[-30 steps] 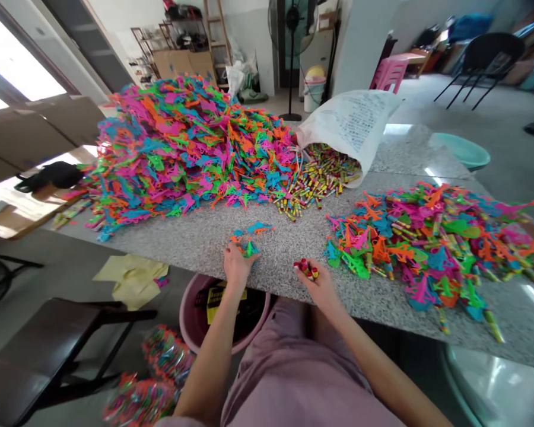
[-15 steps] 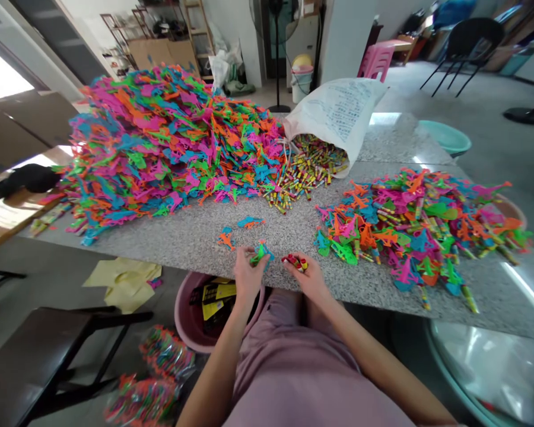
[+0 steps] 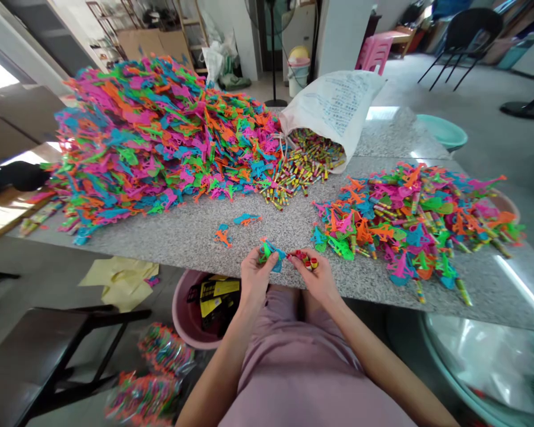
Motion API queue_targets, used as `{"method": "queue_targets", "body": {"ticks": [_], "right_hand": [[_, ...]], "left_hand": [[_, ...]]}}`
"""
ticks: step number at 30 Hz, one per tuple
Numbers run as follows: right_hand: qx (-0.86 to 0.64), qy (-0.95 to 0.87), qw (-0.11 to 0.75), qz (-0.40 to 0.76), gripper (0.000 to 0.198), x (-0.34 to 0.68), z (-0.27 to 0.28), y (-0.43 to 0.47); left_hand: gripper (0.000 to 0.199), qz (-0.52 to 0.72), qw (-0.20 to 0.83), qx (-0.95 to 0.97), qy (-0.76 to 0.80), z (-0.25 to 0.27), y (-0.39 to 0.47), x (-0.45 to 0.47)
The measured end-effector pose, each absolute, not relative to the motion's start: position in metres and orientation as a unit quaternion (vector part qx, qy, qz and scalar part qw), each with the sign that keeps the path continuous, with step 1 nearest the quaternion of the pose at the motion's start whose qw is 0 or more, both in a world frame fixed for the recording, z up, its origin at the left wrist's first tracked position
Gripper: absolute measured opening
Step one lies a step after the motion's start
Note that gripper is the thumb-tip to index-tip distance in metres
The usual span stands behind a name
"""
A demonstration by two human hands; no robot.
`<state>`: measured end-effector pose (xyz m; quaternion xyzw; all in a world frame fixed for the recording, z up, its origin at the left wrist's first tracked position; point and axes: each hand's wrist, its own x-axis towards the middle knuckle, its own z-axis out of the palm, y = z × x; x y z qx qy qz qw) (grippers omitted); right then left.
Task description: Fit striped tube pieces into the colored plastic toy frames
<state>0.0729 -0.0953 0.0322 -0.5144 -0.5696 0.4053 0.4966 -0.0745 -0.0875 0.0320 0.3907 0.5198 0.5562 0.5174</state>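
Observation:
Over the near edge of the speckled stone table (image 3: pixel 191 231), my left hand (image 3: pixel 254 277) pinches small flat blue and green plastic toy pieces (image 3: pixel 274 260). My right hand (image 3: pixel 323 283) is closed around several short red and yellow printed tubes (image 3: pixel 310 262). One tube end in its fingertips meets the blue piece; whether it has gone into it I cannot tell. Just beyond my hands lie an orange-and-blue piece (image 3: pixel 223 236) and a blue piece with orange (image 3: pixel 246 219).
A tall heap of colourful plastic pieces (image 3: pixel 160 142) covers the back left. A white sack (image 3: pixel 336 107) spills printed tubes (image 3: pixel 300 169). Pieces with tubes attached (image 3: pixel 409 222) are piled at right. Below the edge stand a pink tub (image 3: pixel 184 320) and a dark chair (image 3: pixel 40 356).
My hands have come together, bringing a tube end from the right hand against the blue piece in the left. The view has shifted slightly.

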Motion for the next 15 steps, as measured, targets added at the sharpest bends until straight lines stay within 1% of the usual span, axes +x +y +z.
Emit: {"method": "queue_targets", "body": {"ticks": [3,7,11,15], "right_hand": [[-0.505,-0.547,0.499,0.443,0.024,0.0727,0.0342,-0.0962],[-0.518,-0.549,0.505,0.42,0.022,0.0756,0.0382,-0.0966],[-0.528,-0.564,0.494,0.399,0.022,0.0787,0.0394,-0.0959],[-0.529,-0.569,0.475,0.413,0.024,0.0805,0.037,-0.0946]], "left_hand": [[0.025,0.556,0.538,0.379,0.508,0.032,-0.0883,-0.0745],[0.025,0.565,0.582,0.342,0.475,0.0333,-0.0883,-0.0731],[0.024,0.567,0.576,0.345,0.478,0.0314,-0.0878,-0.0711],[0.023,0.576,0.569,0.344,0.476,0.0264,-0.0877,-0.0706]]}}
